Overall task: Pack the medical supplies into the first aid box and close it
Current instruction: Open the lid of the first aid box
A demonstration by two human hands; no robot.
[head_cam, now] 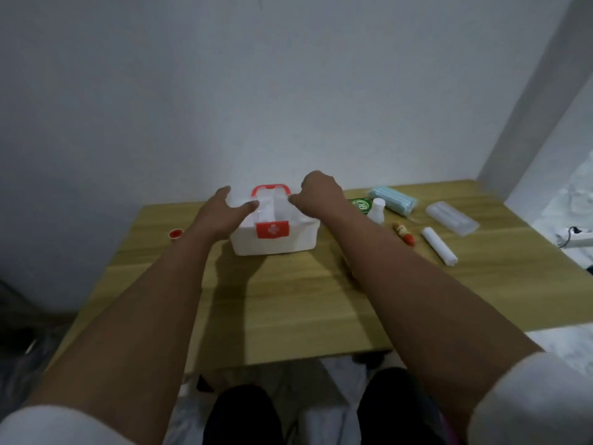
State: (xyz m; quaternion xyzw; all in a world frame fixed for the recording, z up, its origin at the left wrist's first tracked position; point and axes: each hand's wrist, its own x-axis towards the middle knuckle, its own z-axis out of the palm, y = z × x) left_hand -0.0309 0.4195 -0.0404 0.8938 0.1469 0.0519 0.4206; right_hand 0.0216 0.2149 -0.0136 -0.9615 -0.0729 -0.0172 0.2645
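A white first aid box point(272, 242) with a red cross label and a red handle point(270, 188) stands at the middle of the wooden table. My left hand point(221, 211) rests on its left top edge, fingers spread around the translucent lid. My right hand point(316, 194) grips the lid's right edge with curled fingers. To the right lie a green packet point(359, 205), a small white bottle point(377, 210), a pack of blue face masks point(393, 200), a small red-tipped tube point(404, 234), a white bandage roll point(439, 245) and a clear plastic case point(452, 218).
A small red cap point(176, 234) sits near the table's left edge point(128, 252). A white wall stands right behind the table. A white power strip point(577, 240) lies off the right side. My knees show below the front edge.
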